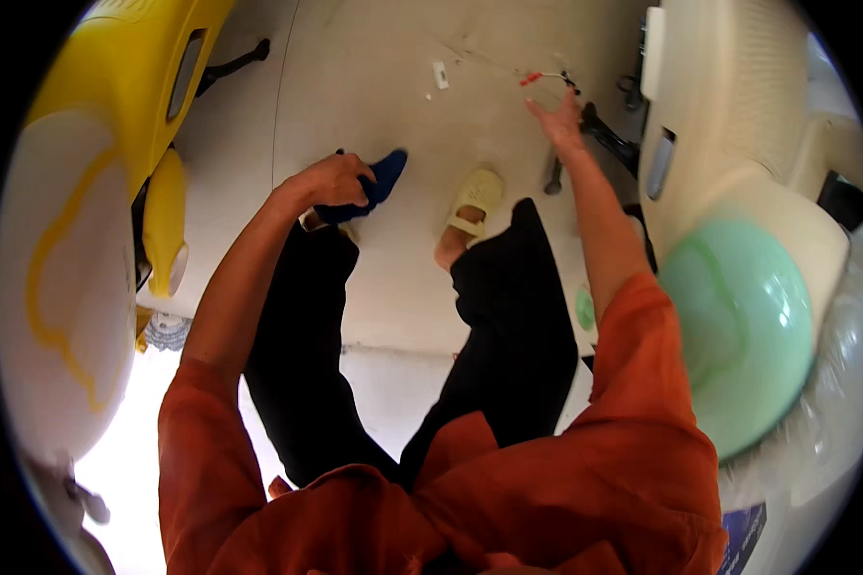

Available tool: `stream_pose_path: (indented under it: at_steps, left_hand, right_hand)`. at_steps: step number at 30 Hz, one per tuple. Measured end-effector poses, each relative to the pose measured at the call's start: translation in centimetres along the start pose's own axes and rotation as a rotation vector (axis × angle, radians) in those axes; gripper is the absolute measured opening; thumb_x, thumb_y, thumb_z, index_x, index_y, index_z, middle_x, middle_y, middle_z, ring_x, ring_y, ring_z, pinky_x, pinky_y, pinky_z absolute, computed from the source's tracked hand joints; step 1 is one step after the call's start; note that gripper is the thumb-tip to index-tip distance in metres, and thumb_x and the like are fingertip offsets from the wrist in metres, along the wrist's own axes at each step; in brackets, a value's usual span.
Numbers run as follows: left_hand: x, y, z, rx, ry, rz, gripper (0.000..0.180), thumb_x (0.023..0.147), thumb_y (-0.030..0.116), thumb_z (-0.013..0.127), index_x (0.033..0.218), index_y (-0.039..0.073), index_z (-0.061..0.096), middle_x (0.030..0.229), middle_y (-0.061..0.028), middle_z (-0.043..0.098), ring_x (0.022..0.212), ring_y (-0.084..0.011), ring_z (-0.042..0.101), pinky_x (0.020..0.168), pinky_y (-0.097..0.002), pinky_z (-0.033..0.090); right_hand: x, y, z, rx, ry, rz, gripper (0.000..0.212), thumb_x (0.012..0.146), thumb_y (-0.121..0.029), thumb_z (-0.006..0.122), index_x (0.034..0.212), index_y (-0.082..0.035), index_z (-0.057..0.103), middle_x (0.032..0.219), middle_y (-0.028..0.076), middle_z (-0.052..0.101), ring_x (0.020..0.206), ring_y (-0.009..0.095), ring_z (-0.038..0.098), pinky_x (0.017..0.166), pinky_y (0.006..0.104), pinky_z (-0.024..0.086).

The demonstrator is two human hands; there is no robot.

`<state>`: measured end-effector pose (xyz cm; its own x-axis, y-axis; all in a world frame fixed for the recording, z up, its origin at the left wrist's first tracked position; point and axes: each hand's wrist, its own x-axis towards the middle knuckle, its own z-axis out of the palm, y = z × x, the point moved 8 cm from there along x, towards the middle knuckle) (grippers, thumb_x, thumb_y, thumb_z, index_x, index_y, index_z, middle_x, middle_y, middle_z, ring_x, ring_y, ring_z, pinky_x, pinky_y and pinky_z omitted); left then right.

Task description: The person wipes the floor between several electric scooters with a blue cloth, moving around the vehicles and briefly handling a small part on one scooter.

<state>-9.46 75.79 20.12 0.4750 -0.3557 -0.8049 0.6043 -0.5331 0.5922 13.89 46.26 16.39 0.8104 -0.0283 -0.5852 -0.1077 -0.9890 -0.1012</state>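
Note:
My left hand (334, 180) is closed around a dark blue cloth (384, 182), which hangs over my left foot and hides most of that shoe. To the right, my right hand (558, 120) reaches out over the floor with thumb and fingers apart. Just beyond its fingertips lies a thin cable with red ends (545, 77); a small dark piece sits at its right end. Beside that hand are the black stand (609, 139) of the cream scooter and a dark metal rod (553, 175). I cannot make out anything between the right fingers.
A yellow scooter (158, 86) stands on the left, its black stand (235, 67) jutting inward. On the right is a cream scooter (719, 125) with a glossy mint-green panel (738, 335). A small white piece (440, 75) lies on the pale floor, ahead of my pale yellow clog (479, 189).

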Motion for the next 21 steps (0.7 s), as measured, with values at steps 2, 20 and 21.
stream_pose_path:
  at_steps: [2, 20, 21]
  left_hand:
    - [2.1, -0.9, 1.2, 0.120, -0.224, -0.006, 0.049, 0.067, 0.013, 0.069, 0.114, -0.001, 0.066, 0.098, -0.0235, 0.069, 0.091, -0.0339, 0.066, 0.086, -0.0375, 0.051]
    - [5.8, -4.8, 1.0, 0.350, -0.553, -0.038, 0.041, 0.068, 0.021, 0.070, 0.104, 0.001, 0.070, 0.095, -0.0137, 0.071, 0.087, -0.0290, 0.066, 0.075, -0.0390, 0.053]
    - [6.0, -5.4, 0.7, 0.372, -0.454, -0.034, 0.039, 0.068, 0.021, 0.068, 0.102, 0.001, 0.070, 0.094, -0.0148, 0.070, 0.084, -0.0296, 0.066, 0.074, -0.0393, 0.052]
  right_hand:
    - [3.8, 1.0, 1.0, 0.045, 0.024, 0.056, 0.106, 0.080, -0.055, 0.066, 0.150, -0.002, 0.007, 0.154, 0.028, 0.009, 0.141, 0.039, 0.014, 0.112, 0.0475, 0.024]
    - [2.9, -23.5, 8.0, -0.227, 0.377, -1.217, 0.068, 0.090, -0.033, 0.056, 0.143, 0.001, 0.032, 0.150, 0.026, 0.026, 0.142, 0.039, 0.018, 0.115, 0.0494, 0.015]
    - [0.2, -21.5, 10.0, -0.346, 0.253, -1.474, 0.066, 0.087, -0.033, 0.058, 0.141, -0.002, 0.037, 0.151, 0.019, 0.031, 0.142, 0.035, 0.024, 0.115, 0.0493, 0.020]
